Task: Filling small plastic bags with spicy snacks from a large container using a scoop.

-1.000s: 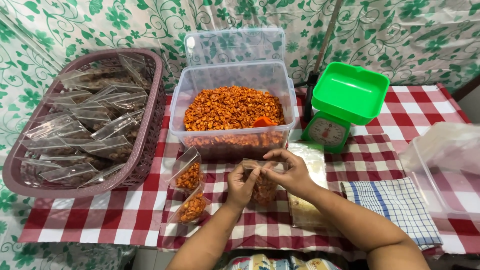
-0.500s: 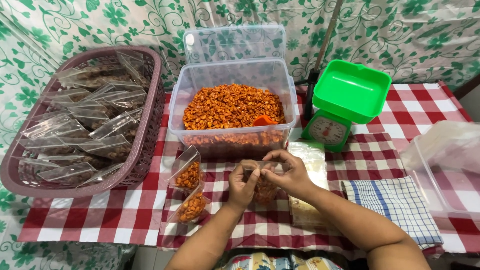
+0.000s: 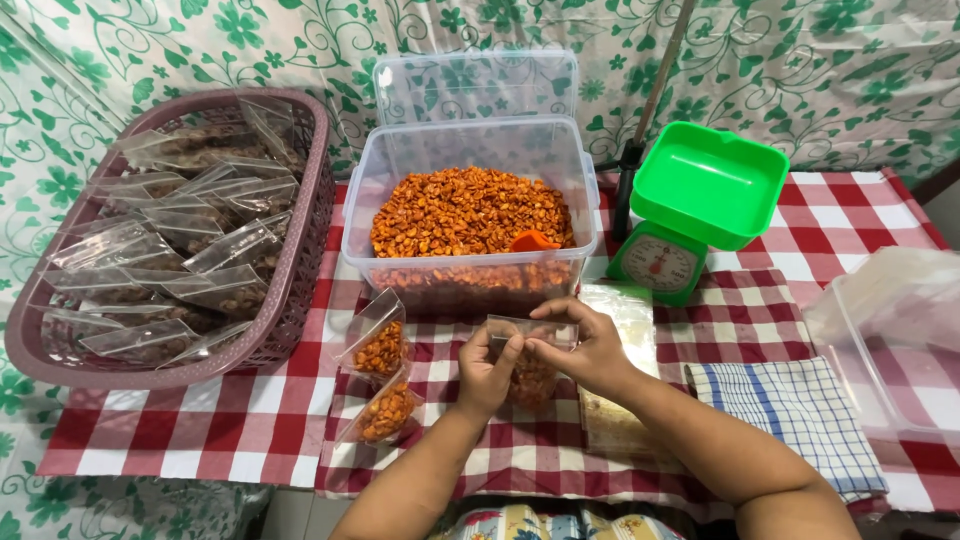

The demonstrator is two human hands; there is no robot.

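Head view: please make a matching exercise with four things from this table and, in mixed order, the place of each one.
Things:
1. kitchen scale
2. basket
3. checked cloth
4. small bag

Places:
A. far left of the table, full of sealed bags
B. between the left hand and right hand
C. right of the clear tub of orange snack
D. flat on the table, right of the right forearm

Pairs: 1-C, 2-A, 3-D, 4-B

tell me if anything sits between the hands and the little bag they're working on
Nothing visible does. The left hand and the right hand both pinch the top edge of the small clear bag directly. The two filled bags lie off to the left, and the clear tub stands behind.
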